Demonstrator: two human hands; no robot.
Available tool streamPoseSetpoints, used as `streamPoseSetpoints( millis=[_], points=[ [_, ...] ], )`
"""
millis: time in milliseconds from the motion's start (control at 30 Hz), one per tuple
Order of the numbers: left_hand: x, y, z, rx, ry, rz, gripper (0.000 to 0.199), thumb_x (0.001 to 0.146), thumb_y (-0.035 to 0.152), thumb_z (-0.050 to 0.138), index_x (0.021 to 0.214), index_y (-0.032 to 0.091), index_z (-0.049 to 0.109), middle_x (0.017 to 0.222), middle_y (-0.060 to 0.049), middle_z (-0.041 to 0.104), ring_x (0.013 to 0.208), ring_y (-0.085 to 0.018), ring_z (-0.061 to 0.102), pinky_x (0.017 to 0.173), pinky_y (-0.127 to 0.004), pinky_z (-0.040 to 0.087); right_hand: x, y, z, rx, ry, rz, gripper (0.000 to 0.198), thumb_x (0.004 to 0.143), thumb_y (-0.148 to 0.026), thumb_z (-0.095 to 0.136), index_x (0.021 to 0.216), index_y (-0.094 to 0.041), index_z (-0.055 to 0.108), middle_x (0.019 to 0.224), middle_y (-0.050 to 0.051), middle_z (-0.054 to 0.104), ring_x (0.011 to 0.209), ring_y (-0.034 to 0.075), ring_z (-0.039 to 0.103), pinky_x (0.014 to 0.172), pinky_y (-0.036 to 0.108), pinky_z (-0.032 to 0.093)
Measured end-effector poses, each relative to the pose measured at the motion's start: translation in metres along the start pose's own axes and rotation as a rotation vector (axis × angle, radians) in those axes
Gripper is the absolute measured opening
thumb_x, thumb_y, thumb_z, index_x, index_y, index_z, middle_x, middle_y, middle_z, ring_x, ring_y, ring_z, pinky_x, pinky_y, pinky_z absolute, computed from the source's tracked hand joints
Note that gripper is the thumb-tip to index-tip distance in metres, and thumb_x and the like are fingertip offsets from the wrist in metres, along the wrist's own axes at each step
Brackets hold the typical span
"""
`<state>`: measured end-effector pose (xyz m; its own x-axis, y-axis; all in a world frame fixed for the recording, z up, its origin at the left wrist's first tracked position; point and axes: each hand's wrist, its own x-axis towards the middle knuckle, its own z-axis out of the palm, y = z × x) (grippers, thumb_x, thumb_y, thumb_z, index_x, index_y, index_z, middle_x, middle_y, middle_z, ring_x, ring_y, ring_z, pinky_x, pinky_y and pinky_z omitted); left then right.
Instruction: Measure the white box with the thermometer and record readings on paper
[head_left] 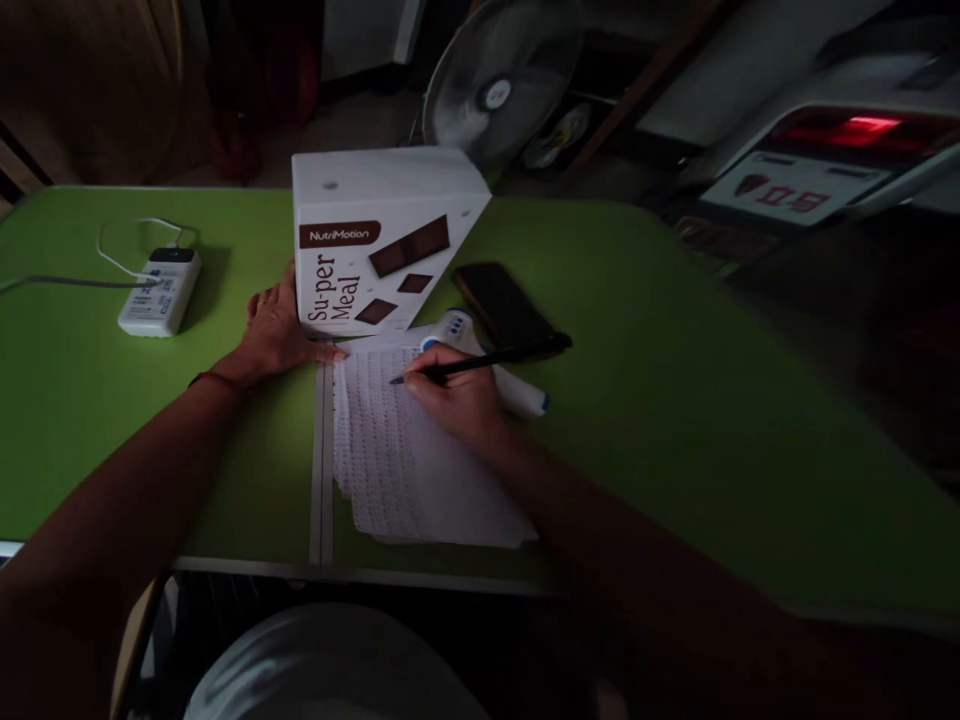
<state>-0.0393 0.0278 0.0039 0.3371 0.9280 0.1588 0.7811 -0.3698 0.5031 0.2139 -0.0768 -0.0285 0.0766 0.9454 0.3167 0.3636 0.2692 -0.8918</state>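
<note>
My right hand [456, 393] is closed around a black pen [517, 352], its tip low over the written part of a stack of paper sheets [465, 490]. Rows of small handwriting fill the left side of the top sheet; its right side is blank. My left hand [276, 328] lies open at the left edge of the white "Su-per Meal" box [390, 185], thumb stretched onto the paper's upper left corner. Some of its fingertips are hidden by the box. Partly behind my right hand lies a white device with blue ends [523, 392].
A dark phone [499, 300] rests right of the box on the green table [675, 400]. Further left is a white power bank [161, 292] with a cable attached. Beyond the table stand a fan [499, 90] and a vehicle's rear with a red light [862, 130].
</note>
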Motion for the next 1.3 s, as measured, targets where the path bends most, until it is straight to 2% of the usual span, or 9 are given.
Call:
streamPoseSetpoints(
  millis=[200, 400, 500, 633, 867, 1000, 1167, 1300],
  points=[
    [0.0015, -0.0008, 0.0009, 0.045, -0.003, 0.012, 0.135, 0.053, 0.072, 0.103, 0.165, 0.025, 0.044, 0.163, -0.021, 0.059, 0.156, -0.056, 0.05, 0.135, -0.074, 0.033, -0.0019, -0.0013, 0.0002, 0.018, 0.02, -0.012, 0.012, 0.074, -0.027, 0.068, 0.068, -0.027, 0.058, 0.063, -0.003, 0.057, 0.061, 0.017, 0.051, 0.062, 0.033, 0.05],
    [0.0012, 0.0015, -0.0004, 0.028, -0.02, -0.009, 0.135, 0.053, 0.069, 0.103, 0.166, 0.024, 0.044, 0.166, -0.022, 0.057, 0.157, -0.055, 0.048, 0.137, -0.072, 0.029, -0.0029, -0.0017, 0.0032, 0.049, -0.001, -0.004, 0.011, 0.074, -0.029, 0.07, 0.069, -0.027, 0.061, 0.065, -0.002, 0.062, 0.062, 0.017, 0.054, 0.062, 0.032, 0.052],
    [0.0017, -0.0013, 0.0005, 0.012, -0.017, -0.001, 0.136, 0.052, 0.073, 0.102, 0.165, 0.024, 0.045, 0.164, -0.022, 0.057, 0.157, -0.056, 0.047, 0.137, -0.071, 0.03, -0.003, -0.0021, 0.0048, 0.06, 0.023, -0.003, 0.008, 0.073, -0.029, 0.069, 0.068, -0.027, 0.063, 0.065, -0.002, 0.063, 0.063, 0.017, 0.056, 0.062, 0.033, 0.053],
    [0.002, -0.0045, 0.002, -0.005, -0.008, 0.024, 0.142, 0.049, 0.081, 0.1, 0.167, 0.027, 0.042, 0.164, -0.019, 0.058, 0.156, -0.055, 0.048, 0.136, -0.071, 0.031, -0.0033, -0.0015, 0.0052, 0.035, 0.034, 0.018, 0.009, 0.074, -0.026, 0.071, 0.068, -0.026, 0.063, 0.065, -0.002, 0.065, 0.063, 0.017, 0.057, 0.063, 0.033, 0.053],
    [0.0, 0.0018, -0.0002, 0.003, -0.029, -0.025, 0.139, 0.051, 0.078, 0.101, 0.165, 0.023, 0.043, 0.169, -0.022, 0.054, 0.159, -0.053, 0.045, 0.139, -0.068, 0.026, -0.0041, 0.001, 0.0021, -0.049, -0.028, -0.011, 0.016, 0.079, -0.018, 0.076, 0.073, -0.026, 0.063, 0.069, -0.003, 0.063, 0.065, 0.017, 0.059, 0.066, 0.033, 0.055],
    [0.0005, 0.0006, 0.0006, 0.006, -0.023, -0.019, 0.138, 0.049, 0.077, 0.102, 0.163, 0.024, 0.045, 0.168, -0.02, 0.055, 0.158, -0.053, 0.046, 0.139, -0.067, 0.027, -0.0047, -0.0001, 0.0018, -0.071, -0.035, -0.015, 0.018, 0.079, -0.013, 0.073, 0.072, -0.026, 0.062, 0.068, -0.003, 0.06, 0.064, 0.016, 0.057, 0.066, 0.033, 0.055],
    [0.0019, -0.0047, 0.0028, -0.005, -0.002, 0.002, 0.141, 0.046, 0.083, 0.1, 0.163, 0.026, 0.046, 0.165, -0.019, 0.057, 0.157, -0.054, 0.048, 0.138, -0.069, 0.028, -0.0046, -0.0017, 0.0012, -0.04, -0.056, -0.002, 0.016, 0.077, -0.017, 0.073, 0.071, -0.026, 0.062, 0.066, -0.004, 0.058, 0.063, 0.016, 0.054, 0.063, 0.033, 0.053],
    [0.0023, -0.0051, 0.0026, -0.016, 0.004, 0.008, 0.141, 0.045, 0.082, 0.1, 0.165, 0.03, 0.047, 0.163, -0.018, 0.059, 0.155, -0.055, 0.049, 0.137, -0.071, 0.03, -0.0039, -0.0025, 0.0011, 0.002, -0.011, -0.016, 0.011, 0.076, -0.021, 0.071, 0.071, -0.026, 0.063, 0.066, -0.003, 0.061, 0.065, 0.017, 0.056, 0.065, 0.033, 0.054]
  ],
)
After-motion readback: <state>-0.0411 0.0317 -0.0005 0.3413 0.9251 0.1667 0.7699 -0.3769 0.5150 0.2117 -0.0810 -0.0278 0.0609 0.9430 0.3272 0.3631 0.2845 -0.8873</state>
